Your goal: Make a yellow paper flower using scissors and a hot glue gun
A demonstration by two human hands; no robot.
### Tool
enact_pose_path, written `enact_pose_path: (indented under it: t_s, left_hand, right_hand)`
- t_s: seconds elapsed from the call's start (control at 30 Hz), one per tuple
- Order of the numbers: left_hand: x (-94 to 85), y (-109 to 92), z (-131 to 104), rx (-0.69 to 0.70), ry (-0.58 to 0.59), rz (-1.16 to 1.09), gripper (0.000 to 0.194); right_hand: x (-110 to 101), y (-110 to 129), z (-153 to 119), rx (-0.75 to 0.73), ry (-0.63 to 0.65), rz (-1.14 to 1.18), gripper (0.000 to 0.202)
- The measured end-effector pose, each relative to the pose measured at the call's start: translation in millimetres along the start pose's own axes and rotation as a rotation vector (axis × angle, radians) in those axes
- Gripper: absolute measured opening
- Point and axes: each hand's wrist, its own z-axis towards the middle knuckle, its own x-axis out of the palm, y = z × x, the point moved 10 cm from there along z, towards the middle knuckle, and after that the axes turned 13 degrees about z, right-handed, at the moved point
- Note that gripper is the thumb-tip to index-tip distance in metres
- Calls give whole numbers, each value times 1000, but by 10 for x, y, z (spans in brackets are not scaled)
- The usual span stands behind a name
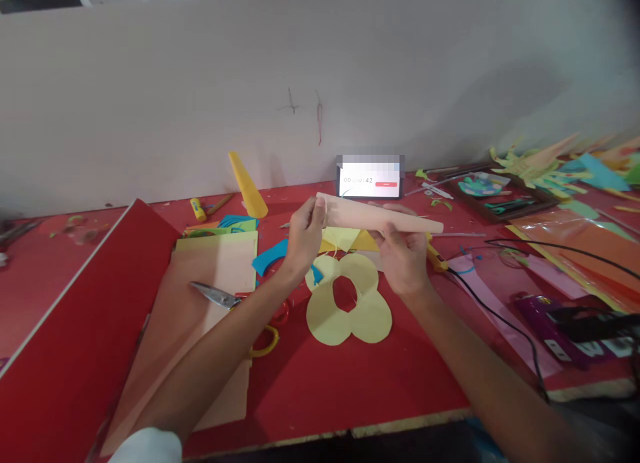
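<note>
Between my two hands a pale peach paper cone (pixel 355 213) is held sideways above the table. My left hand (pixel 306 233) grips its wide end at the left, fingers wrapped round the rim. My right hand (pixel 404 255) is closed on it nearer the narrow end, thumb in front. Below the cone lies a pale yellow paper flower shape (pixel 370 314) with a hole in its middle. A blue paper strip (pixel 270 256) rests beside my left hand. Scissors (pixel 216 295) with yellow and red handles lie under my left forearm, on sheets of peach paper (pixel 175 336).
A yellow paper cone (pixel 247 186) stands near the wall, with a glue stick (pixel 198 209) to its left. A phone showing a timer (pixel 369 181) leans at the back. A glue gun (pixel 437 253) trails a black cable rightward. A red partition (pixel 90 323) rises at left.
</note>
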Motion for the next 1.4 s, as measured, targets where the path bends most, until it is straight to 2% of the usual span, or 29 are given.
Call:
enact_pose_path:
  t_s: [0.17,0.3,0.4,0.5,0.57,0.77,0.9,1.07,1.27,1.4]
  left_hand:
    - [-23,-128,-90,83,-39,90,49]
    - [-8,-70,-87,23,-41,-48,41]
    - [111,50,-26,-68,79,-174,30]
    - [233,162,22,-135,240,-198,26]
    - [224,223,50,-163,264,-199,25]
    - [171,221,53,-177,231,-241,36]
    - [134,196,21,-167,153,-233,45]
    - [92,128,7,-68,92,-111,56]
    - [45,-20,-52,42,37,14,55]
    - [-7,-131,-97,90,-5,121,56]
  right_hand:
    - [19,-118,-76,70,-27,14,33]
    - [-136,-153,-48,92,-125,77,33]
    - [-227,-108,14,76,-164,113,32]
    - [-168,-49,62,72,-98,90,34]
    - [-101,-13,68,65,-49,62,36]
    - [-22,26,43,33,-6,19,34]
    - [-40,16,41,17,-2,-20,33]
    - [-77,4,32,13,-29,-31,34]
    - [-31,-84,-36,45,-25,-23,39]
    - [-159,-212,-46,115,-103,61,38]
